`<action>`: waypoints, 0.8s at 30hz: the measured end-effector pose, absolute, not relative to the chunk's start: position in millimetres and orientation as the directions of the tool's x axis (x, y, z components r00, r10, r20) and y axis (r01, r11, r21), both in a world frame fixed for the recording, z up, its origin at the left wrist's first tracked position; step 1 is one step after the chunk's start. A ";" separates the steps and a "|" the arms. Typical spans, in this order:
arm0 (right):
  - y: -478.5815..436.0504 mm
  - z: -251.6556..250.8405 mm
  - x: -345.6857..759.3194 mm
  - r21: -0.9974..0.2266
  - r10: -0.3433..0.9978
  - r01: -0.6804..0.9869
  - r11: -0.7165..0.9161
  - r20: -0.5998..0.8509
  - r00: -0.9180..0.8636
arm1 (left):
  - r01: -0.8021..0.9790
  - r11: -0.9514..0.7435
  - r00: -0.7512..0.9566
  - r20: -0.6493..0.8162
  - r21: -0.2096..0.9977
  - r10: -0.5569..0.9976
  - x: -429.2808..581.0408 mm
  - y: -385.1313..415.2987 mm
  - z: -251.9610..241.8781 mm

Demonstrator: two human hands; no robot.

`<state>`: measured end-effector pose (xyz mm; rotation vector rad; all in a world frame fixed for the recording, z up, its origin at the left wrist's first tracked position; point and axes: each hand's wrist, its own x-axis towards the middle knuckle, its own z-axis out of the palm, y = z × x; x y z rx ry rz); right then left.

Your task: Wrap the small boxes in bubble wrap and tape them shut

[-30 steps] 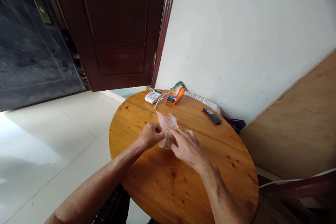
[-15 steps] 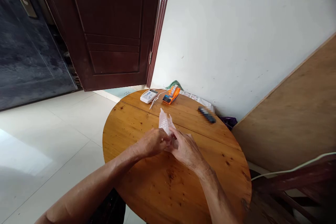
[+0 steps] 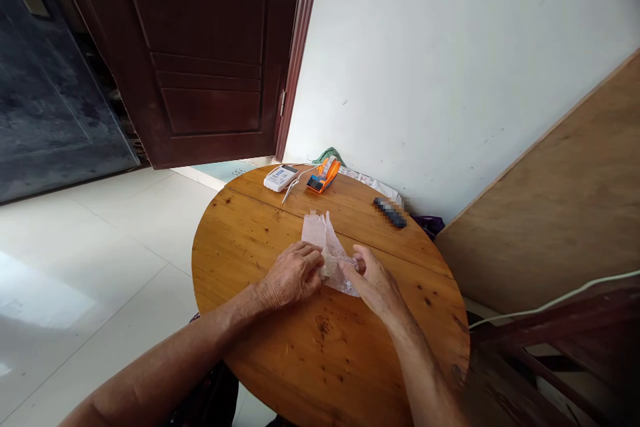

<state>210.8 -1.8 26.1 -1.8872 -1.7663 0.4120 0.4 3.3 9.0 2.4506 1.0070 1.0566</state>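
Observation:
A piece of clear, pinkish bubble wrap lies on the round wooden table, between my two hands. Its far end stands up in loose folds, and its right part spreads flat towards my right hand. My left hand is closed on the left side of the wrap, fingers curled and pressed together over it. At the right edge is my right hand, thumb and fingers apart, the thumb touching the wrap. Whether anything lies inside the wrap I cannot make out.
Towards the back of the table are a white box-like device with a white cable and an orange tape dispenser. A dark, blurred-out object lies further right. Behind the table stand a white wall and a dark red door.
My right hand has moved away from my left and its fingers have parted. The bubble wrap, bunched between both hands before, is now spread wider to the right.

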 end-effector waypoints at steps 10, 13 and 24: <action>2.6 11.4 199.3 -0.777 0.985 0.629 0.039 0.135 0.107 | 0.660 -0.678 0.493 0.493 0.325 0.717 2.2 -1.7 15.0; 1.2 14.6 190.7 -0.893 0.990 0.449 0.035 0.093 0.108 | 0.680 -0.672 0.501 0.484 0.292 0.717 2.3 -0.6 17.1; -3.2 32.9 159.9 -0.985 0.984 0.158 -0.067 -0.040 0.171 | 0.647 -0.671 0.524 0.428 0.363 0.736 1.0 -0.5 23.3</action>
